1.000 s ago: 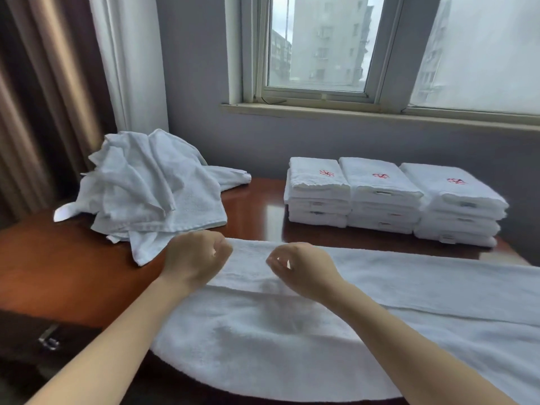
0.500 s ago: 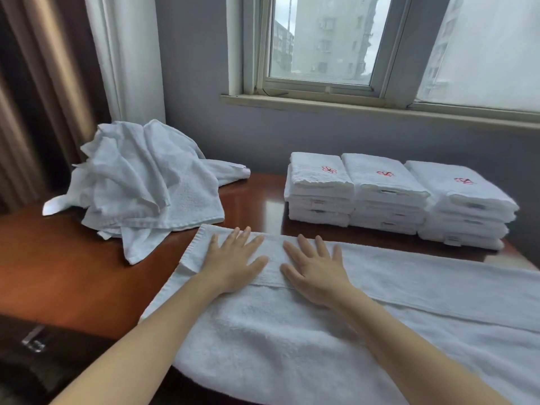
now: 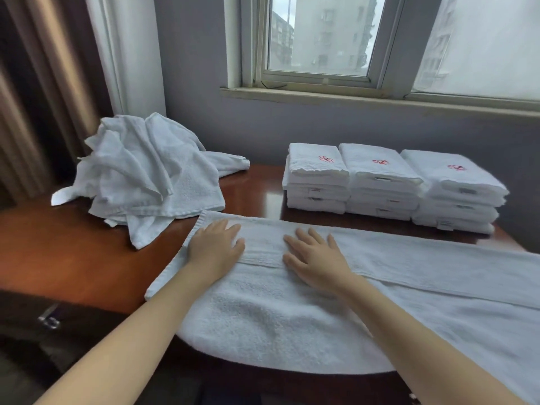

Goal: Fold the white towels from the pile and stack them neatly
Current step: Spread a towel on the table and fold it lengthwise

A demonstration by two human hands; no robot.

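Both hands lie flat, fingers straight, gripping nothing: the left hand (image 3: pixel 215 249) and right hand (image 3: pixel 314 258) press the folded strip of the towel (image 3: pixel 263 317) spread across the table (image 3: pixel 73 258). The pile (image 3: pixel 146 173) sits at ten o'clock, the stacks (image 3: pixel 380 185) at one o'clock.

Lit softly by overcast daylight from the window (image 3: pixel 318 33) at the back. Washed out to pale grey-white in the right pane. Dim and brown on the left by the curtains (image 3: pixel 43 97), slightly smeared there. Reflected as a pale streak on the glossy tabletop (image 3: pixel 271 197) beside the folded stacks (image 3: pixel 380 182). Shadowed only faintly under the crumpled pile (image 3: pixel 140 171). Sharp in the middle; bowed at the edges by the wide lens.
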